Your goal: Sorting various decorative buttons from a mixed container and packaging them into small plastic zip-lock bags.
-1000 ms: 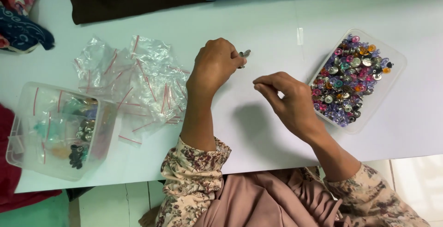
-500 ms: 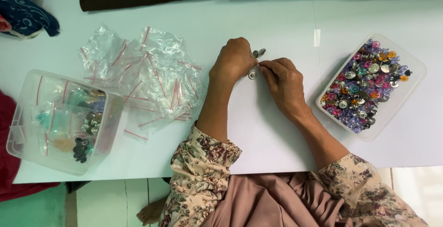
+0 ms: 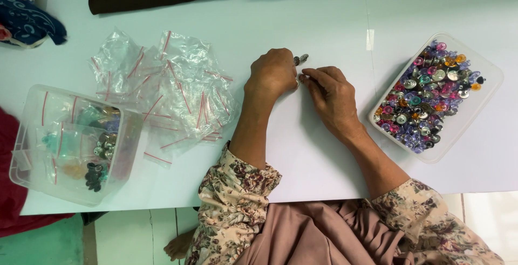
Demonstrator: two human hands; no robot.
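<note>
Left hand is clenching small metal studs, which are poking out just beyond its knuckles. Right hand is pinching a tiny piece between the two grips, fingertips touching, over the white surface. Tray of coloured studs is sitting near the right hand.

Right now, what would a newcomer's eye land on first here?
Probably the clear tray at right, heaped with small shiny multicoloured buttons. Then, mid-table, the left hand and right hand meeting over tiny metal pieces. At left, a pile of empty zip bags lies beside a clear box.
</note>
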